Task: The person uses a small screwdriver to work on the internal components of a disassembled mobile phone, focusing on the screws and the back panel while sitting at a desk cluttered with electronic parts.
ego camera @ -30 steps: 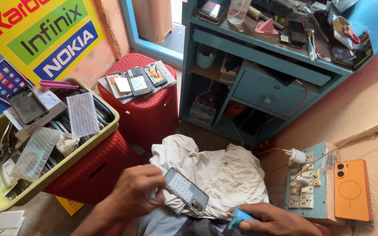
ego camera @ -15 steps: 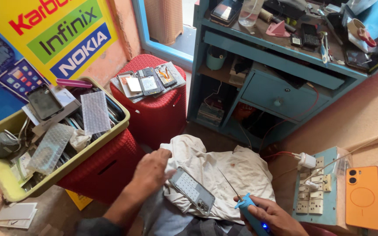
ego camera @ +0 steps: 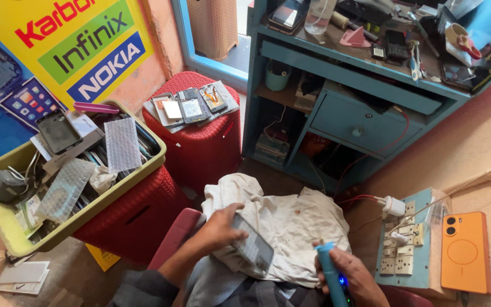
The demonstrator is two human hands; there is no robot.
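Sitting over a white cloth (ego camera: 291, 227) spread on the lap, the person is gripping a small keypad phone (ego camera: 252, 247) in the left hand (ego camera: 220, 227), fingers curled round its upper end, so the phone is lying tilted on the cloth's near part. The right hand (ego camera: 353, 276), just right of the cloth, is clenching a blue pen-shaped tool (ego camera: 331, 278), its tip pointing up. Left of the cloth a red stool (ego camera: 200, 142) is carrying opened phones (ego camera: 191, 105); further right an orange phone (ego camera: 464, 253) is lying beside a socket board (ego camera: 407, 250).
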